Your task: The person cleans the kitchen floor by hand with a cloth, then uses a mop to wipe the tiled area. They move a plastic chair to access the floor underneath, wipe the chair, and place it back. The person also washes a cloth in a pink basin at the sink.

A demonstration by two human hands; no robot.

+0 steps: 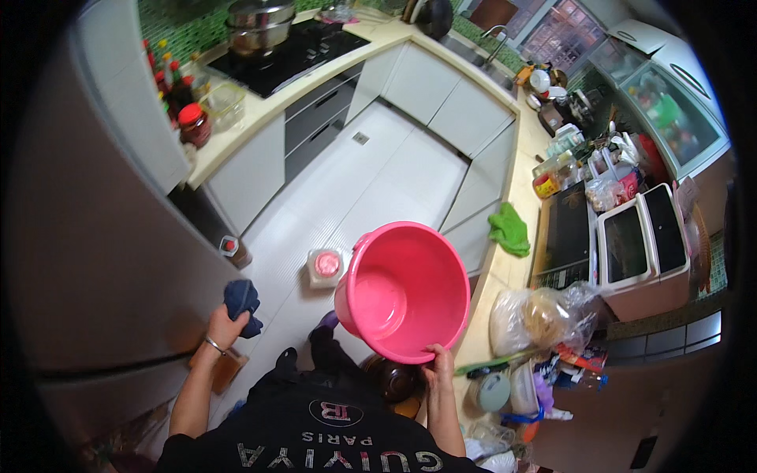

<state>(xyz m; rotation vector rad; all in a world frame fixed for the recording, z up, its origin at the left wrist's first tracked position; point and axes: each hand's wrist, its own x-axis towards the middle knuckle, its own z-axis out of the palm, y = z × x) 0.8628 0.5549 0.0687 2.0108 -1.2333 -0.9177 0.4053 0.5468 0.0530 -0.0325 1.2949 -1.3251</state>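
My right hand grips the near rim of a pink plastic bucket. The bucket is tilted so that its inside faces me; only a shine shows on its bottom. A bunched dark blue cloth is held in my left hand, out to the left beside the brown refrigerator door. On the floor between cloth and bucket stands a whitish container with a pink lid.
Pale tiles cover the floor. A bottle with a red cap stands by the refrigerator. Along the right counter lie a green cloth and plastic bags. A steel pot sits on the black cooktop.
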